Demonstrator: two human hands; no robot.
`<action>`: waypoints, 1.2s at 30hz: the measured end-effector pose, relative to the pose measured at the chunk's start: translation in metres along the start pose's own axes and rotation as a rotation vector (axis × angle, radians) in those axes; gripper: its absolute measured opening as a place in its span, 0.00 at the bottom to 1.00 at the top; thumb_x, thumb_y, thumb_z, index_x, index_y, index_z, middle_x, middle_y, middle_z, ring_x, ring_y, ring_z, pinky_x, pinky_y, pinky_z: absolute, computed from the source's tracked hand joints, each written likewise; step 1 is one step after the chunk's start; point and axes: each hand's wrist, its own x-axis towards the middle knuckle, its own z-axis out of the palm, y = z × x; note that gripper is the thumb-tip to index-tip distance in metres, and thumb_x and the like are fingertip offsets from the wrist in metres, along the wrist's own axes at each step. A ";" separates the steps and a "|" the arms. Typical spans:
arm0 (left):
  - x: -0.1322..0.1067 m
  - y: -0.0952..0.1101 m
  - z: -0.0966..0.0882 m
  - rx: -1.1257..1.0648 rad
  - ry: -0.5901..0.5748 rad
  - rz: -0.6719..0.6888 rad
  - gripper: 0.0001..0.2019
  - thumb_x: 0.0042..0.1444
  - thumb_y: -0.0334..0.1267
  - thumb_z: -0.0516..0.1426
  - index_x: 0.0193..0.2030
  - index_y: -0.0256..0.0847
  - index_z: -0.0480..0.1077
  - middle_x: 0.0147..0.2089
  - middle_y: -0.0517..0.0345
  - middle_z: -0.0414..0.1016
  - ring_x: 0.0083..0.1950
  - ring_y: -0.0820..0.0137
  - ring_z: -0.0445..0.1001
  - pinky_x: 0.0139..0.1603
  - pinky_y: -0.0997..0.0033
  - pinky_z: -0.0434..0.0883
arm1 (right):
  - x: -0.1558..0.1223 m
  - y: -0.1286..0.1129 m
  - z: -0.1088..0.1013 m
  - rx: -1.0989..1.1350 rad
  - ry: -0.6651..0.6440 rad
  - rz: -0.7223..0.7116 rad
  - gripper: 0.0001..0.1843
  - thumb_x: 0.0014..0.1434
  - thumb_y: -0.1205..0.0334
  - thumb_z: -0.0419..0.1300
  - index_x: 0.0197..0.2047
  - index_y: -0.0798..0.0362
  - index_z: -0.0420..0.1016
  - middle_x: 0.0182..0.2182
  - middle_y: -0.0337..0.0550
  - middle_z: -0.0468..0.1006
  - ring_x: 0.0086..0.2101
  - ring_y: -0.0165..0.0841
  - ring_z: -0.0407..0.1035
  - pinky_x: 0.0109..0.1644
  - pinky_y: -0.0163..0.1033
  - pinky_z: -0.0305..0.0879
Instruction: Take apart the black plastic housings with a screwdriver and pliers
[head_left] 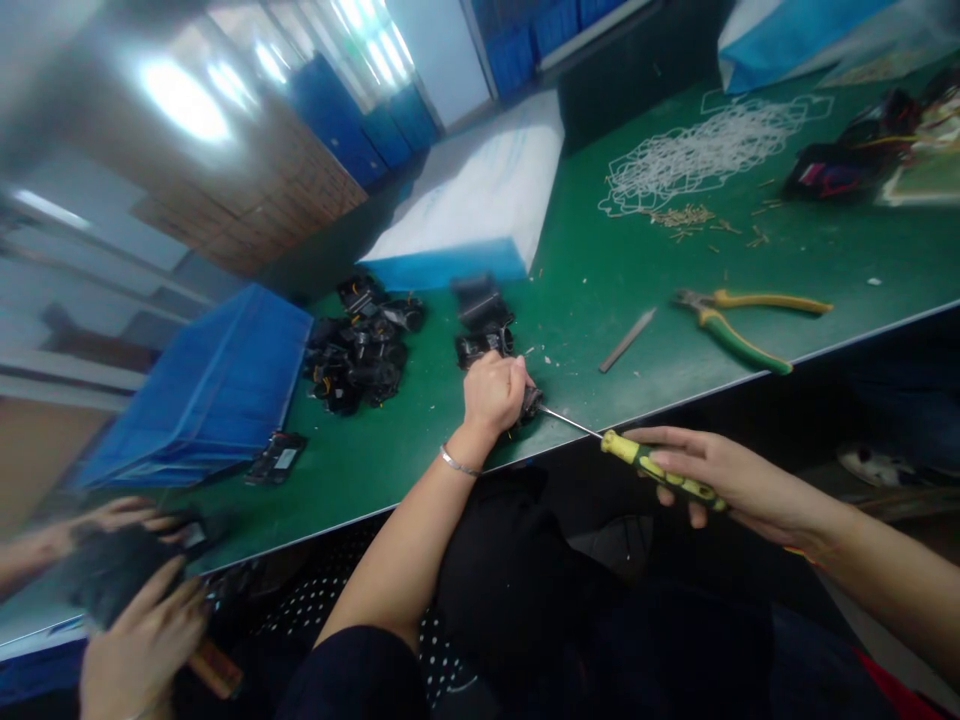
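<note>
My left hand (493,392) is closed around a small black part (529,402) and holds it down at the front edge of the green table (600,290). My right hand (720,478) grips a screwdriver with a yellow-and-black handle (660,472). Its thin metal shaft (570,422) points left, and the tip meets the black part under my left hand. A silver bracelet sits on my left wrist. Just behind my left hand stand more black parts (484,325).
A heap of black parts (360,350) lies beside a blue bin (210,390). Yellow-green pliers (742,318), a metal file (627,340), loose screws (682,216) and white plastic scrap (712,150) lie further right. Another person's hands (127,610) hold a dark object at lower left.
</note>
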 end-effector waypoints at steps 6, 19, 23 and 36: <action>-0.001 -0.001 -0.001 0.022 0.004 -0.022 0.29 0.67 0.42 0.39 0.23 0.44 0.75 0.29 0.57 0.77 0.33 0.67 0.67 0.40 0.64 0.64 | -0.001 0.011 0.002 -1.218 0.473 -0.896 0.20 0.62 0.70 0.55 0.56 0.47 0.72 0.49 0.48 0.76 0.47 0.42 0.71 0.49 0.46 0.68; -0.002 0.000 -0.002 0.008 0.006 -0.027 0.30 0.67 0.42 0.39 0.23 0.44 0.75 0.29 0.57 0.77 0.33 0.67 0.67 0.40 0.64 0.64 | 0.003 -0.004 0.006 -1.118 0.336 -0.401 0.22 0.68 0.54 0.44 0.58 0.53 0.68 0.46 0.50 0.77 0.44 0.42 0.73 0.49 0.47 0.68; -0.003 0.001 -0.001 -0.014 0.027 -0.039 0.29 0.67 0.42 0.39 0.23 0.44 0.75 0.28 0.58 0.77 0.33 0.67 0.67 0.40 0.64 0.64 | 0.001 -0.002 0.003 -0.903 0.303 -0.355 0.20 0.64 0.55 0.52 0.57 0.50 0.69 0.44 0.48 0.75 0.41 0.40 0.73 0.47 0.46 0.69; -0.023 0.018 -0.024 -0.033 0.284 -0.006 0.21 0.65 0.36 0.43 0.28 0.43 0.74 0.30 0.57 0.76 0.34 0.66 0.66 0.44 0.60 0.64 | 0.100 -0.051 0.080 -0.057 0.285 -0.201 0.29 0.53 0.35 0.56 0.30 0.56 0.75 0.13 0.37 0.66 0.13 0.28 0.60 0.15 0.33 0.53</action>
